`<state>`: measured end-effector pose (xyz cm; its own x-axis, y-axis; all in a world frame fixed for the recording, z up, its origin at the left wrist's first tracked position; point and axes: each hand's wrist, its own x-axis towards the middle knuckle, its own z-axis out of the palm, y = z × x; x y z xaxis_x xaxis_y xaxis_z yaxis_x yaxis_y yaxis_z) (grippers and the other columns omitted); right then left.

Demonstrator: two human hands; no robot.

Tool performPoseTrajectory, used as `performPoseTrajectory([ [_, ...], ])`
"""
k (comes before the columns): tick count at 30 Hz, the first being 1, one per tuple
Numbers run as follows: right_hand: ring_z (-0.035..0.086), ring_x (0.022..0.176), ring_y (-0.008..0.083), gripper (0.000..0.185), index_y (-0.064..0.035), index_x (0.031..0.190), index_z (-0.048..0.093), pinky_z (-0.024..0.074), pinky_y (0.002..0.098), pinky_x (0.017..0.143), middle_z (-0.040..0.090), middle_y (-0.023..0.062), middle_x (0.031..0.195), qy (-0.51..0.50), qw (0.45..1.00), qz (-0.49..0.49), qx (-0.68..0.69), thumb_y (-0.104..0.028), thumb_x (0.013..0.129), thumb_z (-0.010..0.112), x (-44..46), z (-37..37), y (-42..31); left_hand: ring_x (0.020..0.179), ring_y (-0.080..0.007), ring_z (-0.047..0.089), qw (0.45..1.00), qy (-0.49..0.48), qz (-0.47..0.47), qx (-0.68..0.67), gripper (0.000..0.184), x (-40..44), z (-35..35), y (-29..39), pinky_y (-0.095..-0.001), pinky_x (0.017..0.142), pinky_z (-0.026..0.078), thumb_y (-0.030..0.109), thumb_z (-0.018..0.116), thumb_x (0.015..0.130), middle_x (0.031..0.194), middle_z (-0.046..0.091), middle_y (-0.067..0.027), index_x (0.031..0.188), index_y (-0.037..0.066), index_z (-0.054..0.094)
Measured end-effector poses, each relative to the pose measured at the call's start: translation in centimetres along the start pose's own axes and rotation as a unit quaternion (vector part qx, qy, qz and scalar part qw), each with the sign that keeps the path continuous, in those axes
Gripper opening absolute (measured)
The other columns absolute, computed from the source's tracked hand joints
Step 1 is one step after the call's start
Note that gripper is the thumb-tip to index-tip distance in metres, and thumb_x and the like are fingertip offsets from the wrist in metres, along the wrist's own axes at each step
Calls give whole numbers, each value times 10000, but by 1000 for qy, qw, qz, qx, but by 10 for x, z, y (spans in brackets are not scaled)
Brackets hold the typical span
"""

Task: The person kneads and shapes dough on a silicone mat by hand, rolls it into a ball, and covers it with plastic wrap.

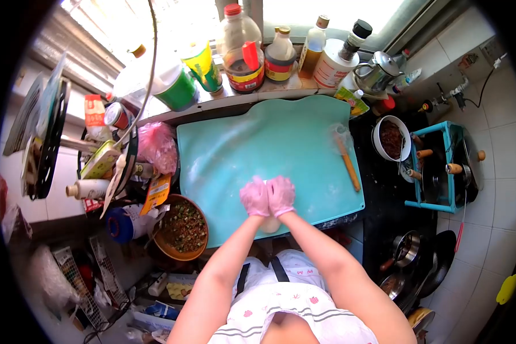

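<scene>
Pink gloves cover both hands, which are side by side near the front edge of the turquoise mat [229, 149]. My left hand [254, 196] and my right hand [281, 196] are closed, with fingers curled and pressed down on pale dough [269, 225]. Part of the dough shows beneath my wrists; the rest is hidden under the hands. Right of them, a wooden rolling pin [350, 171] lies on the mat with clear plastic at its far end. Pale smears of flour mark the mat.
A bowl of chopped filling [182, 228] stands at the mat's left front. Bottles, including a large red-capped one [242, 51], line the windowsill. At right are a white bowl of dark food [391, 139], a blue rack [441, 166] and pans [407, 249].
</scene>
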<state>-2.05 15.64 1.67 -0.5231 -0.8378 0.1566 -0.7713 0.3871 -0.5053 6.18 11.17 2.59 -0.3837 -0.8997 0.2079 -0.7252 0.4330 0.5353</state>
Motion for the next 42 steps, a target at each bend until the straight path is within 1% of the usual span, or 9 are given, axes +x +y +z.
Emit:
performPoseTrajectory([
  [3,539,899,294,222,-127,800,606,411,445,750,574,84,939,15,999,-18,-32,-321,876,530,-9,10,2,672,-409,544,980,-76,-182,11,280,-6,16,-8,-533,622,381,309,500,940,697,559,-186,847,46,534],
  [7,535,861,288,214,-138,782,600,407,442,719,571,85,902,-1,998,-16,-66,-324,860,527,23,32,10,612,-384,512,996,47,-27,74,282,18,35,-24,-502,548,365,301,522,923,647,502,-169,789,52,507],
  [22,601,791,294,238,-134,738,622,435,447,679,629,92,823,-93,993,9,-72,-288,860,487,141,61,9,714,-393,625,956,-141,-228,122,307,133,49,-18,-499,607,471,287,403,969,760,638,-208,967,21,556],
  [28,634,843,326,311,-113,781,652,473,467,767,668,138,865,-152,986,38,-51,-304,907,442,155,49,-2,834,-406,656,963,-184,-179,82,400,151,62,-50,-505,684,508,299,356,980,860,679,-199,871,11,611],
  [30,638,860,339,359,-110,812,679,479,482,794,673,150,894,-199,976,64,-62,-320,932,414,149,44,-7,861,-414,655,979,-182,-40,82,382,145,50,-59,-494,689,517,289,377,967,879,681,-201,867,-3,602],
  [33,636,868,366,424,-109,939,702,478,496,815,670,179,910,20,999,-33,-20,-363,963,364,103,66,12,845,-418,653,972,-195,60,116,361,122,21,-46,-494,679,514,291,408,951,873,680,-202,872,-7,595],
  [36,624,844,425,449,-108,1044,676,477,540,809,681,191,946,-220,975,-8,21,-413,976,353,89,-11,-10,778,-396,644,980,-183,26,75,284,97,2,-39,-499,664,496,286,464,939,808,662,-189,899,24,566],
  [39,610,821,431,389,-74,975,650,468,545,781,661,183,900,-218,973,1,76,-375,975,405,51,-30,-12,689,-388,623,990,-130,-4,52,293,52,-17,-20,-509,602,463,308,489,948,735,637,-198,833,46,551],
  [42,583,821,342,314,-94,792,611,434,497,742,627,111,861,-9,1000,-17,-18,-333,949,482,4,-13,-12,597,-396,582,999,-9,-17,40,420,3,-21,1,-500,537,434,402,523,950,651,579,-206,721,50,515],
])
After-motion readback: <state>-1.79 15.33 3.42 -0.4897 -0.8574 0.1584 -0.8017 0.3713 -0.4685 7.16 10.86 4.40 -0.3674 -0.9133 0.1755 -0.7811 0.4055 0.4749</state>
